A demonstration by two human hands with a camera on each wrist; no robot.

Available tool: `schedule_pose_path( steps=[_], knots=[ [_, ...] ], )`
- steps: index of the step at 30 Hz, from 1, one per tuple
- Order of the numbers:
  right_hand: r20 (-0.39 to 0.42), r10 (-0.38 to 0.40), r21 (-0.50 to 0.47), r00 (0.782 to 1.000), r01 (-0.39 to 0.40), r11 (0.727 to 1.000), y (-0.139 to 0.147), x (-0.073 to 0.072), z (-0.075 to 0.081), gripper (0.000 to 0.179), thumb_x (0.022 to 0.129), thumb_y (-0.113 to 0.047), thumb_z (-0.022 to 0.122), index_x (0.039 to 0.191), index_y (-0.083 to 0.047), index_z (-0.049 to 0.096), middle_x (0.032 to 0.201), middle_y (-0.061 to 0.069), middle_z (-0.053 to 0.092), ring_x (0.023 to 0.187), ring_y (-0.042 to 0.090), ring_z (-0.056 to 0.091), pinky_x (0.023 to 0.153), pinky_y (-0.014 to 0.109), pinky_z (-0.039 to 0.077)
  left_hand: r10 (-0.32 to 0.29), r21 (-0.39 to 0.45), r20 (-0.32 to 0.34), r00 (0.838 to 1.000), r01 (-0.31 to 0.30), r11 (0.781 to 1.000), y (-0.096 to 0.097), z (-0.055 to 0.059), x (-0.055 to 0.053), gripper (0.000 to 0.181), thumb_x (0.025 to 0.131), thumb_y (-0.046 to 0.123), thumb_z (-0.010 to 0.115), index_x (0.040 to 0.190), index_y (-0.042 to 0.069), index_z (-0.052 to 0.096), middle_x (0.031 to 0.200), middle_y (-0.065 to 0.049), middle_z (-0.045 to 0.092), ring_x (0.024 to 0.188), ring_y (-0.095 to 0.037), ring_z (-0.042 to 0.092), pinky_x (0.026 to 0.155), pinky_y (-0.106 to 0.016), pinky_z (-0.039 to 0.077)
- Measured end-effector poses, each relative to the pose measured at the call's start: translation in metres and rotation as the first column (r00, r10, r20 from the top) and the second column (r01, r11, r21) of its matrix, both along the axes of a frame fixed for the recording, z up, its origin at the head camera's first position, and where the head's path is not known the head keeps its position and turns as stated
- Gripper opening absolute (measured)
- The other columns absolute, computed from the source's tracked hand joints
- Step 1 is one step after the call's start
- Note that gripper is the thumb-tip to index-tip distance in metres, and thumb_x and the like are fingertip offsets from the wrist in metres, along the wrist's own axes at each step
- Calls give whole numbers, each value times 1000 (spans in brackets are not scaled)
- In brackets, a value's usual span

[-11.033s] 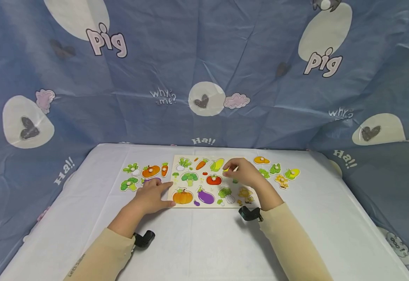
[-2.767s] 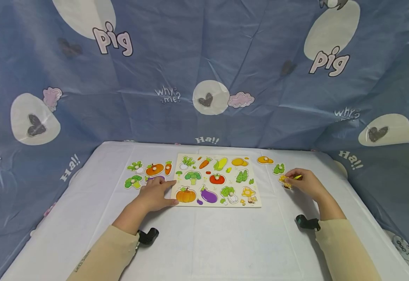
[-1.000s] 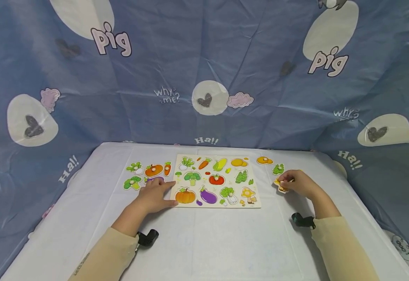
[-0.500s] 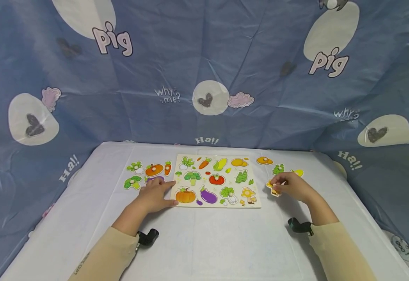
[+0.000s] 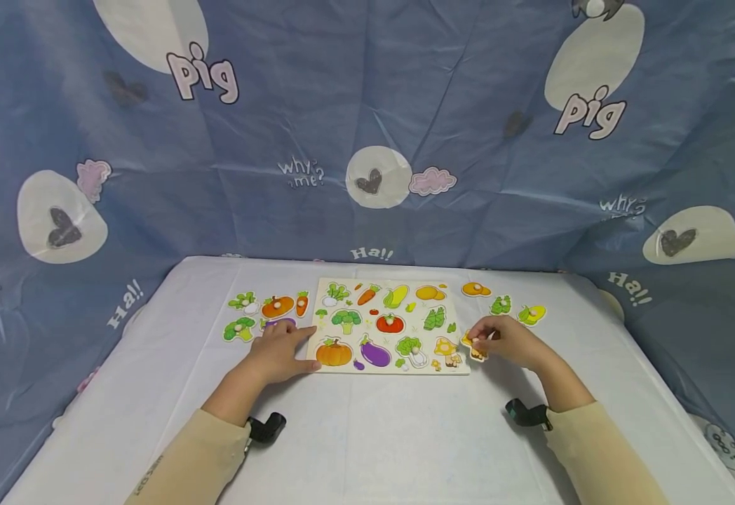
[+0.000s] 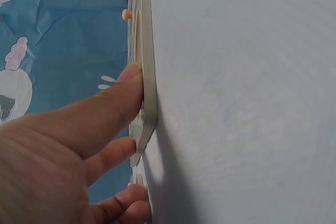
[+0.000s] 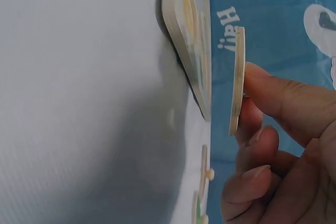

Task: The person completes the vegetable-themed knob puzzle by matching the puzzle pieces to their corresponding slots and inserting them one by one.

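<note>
My right hand (image 5: pixel 508 341) pinches a mushroom puzzle piece (image 5: pixel 474 348) between thumb and fingertips, just off the right edge of the puzzle board (image 5: pixel 367 366). In the right wrist view the mushroom piece (image 7: pixel 238 80) stands edge-on, raised above the tablecloth, beside the board's corner. On the board, the printed mushroom shape (image 5: pixel 447 351) lies left of the piece. A tomato (image 5: pixel 389 323) and a bok choy (image 5: pixel 413 351) sit in the board with knobs showing. My left hand (image 5: pixel 277 354) rests at the board's left edge, its thumb (image 6: pixel 100 111) against the side.
Left of the board lie loose pieces: a radish (image 5: pixel 244 302), a pumpkin (image 5: pixel 277 306), a carrot (image 5: pixel 302 304), a broccoli (image 5: pixel 238 329) and a partly hidden eggplant (image 5: pixel 287 323). To the right are a potato (image 5: pixel 475 289), a green vegetable (image 5: pixel 501 304) and a corn (image 5: pixel 532 315).
Since the first frame, a green leafy piece has left the right side and the bok choy now sits in the board. My right hand has taken the mushroom and carried it left. The left hand stays.
</note>
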State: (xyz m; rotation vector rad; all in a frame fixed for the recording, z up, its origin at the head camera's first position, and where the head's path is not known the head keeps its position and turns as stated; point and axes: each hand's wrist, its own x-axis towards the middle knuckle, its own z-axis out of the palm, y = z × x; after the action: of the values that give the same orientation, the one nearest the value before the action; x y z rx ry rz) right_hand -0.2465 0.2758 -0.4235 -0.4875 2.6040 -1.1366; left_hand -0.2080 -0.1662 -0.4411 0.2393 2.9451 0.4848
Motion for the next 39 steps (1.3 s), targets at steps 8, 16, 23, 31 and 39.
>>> schedule_pose_path(
  steps=[8, 16, 23, 31, 39],
  knots=[
    [-14, 29, 1, 999, -29, 1000, -13, 0, -8, 6, 92, -6, 71, 99, -4, 70, 88, 5, 62, 77, 20, 53, 65, 27, 45, 0, 3, -2, 1000, 0, 1000, 0, -2, 0, 77, 81, 47, 80, 147, 19, 53, 128, -19, 49, 112, -34, 41, 94, -57, 40],
    [-32, 88, 24, 996, -87, 996, -27, -3, -13, 5, 92, -7, 72, 97, -7, 71, 85, 1, 60, 78, 19, 53, 68, 27, 45, -5, -3, -7, 1000, 5, 1000, -1, -3, 0, 77, 81, 48, 80, 147, 19, 53, 128, -19, 49, 112, -34, 41, 93, -57, 40],
    [-31, 109, 45, 994, -108, 993, -37, -8, -15, 5, 92, -8, 72, 96, -9, 71, 85, 0, 61, 76, 18, 53, 66, 26, 45, -11, -9, -9, 1000, 11, 1000, -2, -3, -1, 77, 81, 48, 79, 147, 19, 53, 127, -19, 49, 112, -35, 42, 93, -57, 40],
    [45, 102, 65, 994, -105, 992, -45, -12, -16, 4, 92, -6, 71, 94, -8, 70, 86, 0, 62, 76, 17, 53, 68, 28, 45, -12, -6, -5, 1000, 12, 1000, -2, -4, -1, 77, 82, 48, 79, 147, 19, 53, 126, -18, 49, 112, -34, 42, 92, -56, 40],
    [57, 109, 63, 992, -113, 992, -46, -12, -16, 4, 91, -5, 72, 94, -7, 69, 86, 0, 60, 79, 16, 52, 70, 27, 44, -10, -4, -2, 1000, 10, 1000, -1, -3, 0, 77, 81, 48, 79, 147, 19, 53, 126, -18, 49, 112, -35, 41, 92, -56, 40]
  ],
)
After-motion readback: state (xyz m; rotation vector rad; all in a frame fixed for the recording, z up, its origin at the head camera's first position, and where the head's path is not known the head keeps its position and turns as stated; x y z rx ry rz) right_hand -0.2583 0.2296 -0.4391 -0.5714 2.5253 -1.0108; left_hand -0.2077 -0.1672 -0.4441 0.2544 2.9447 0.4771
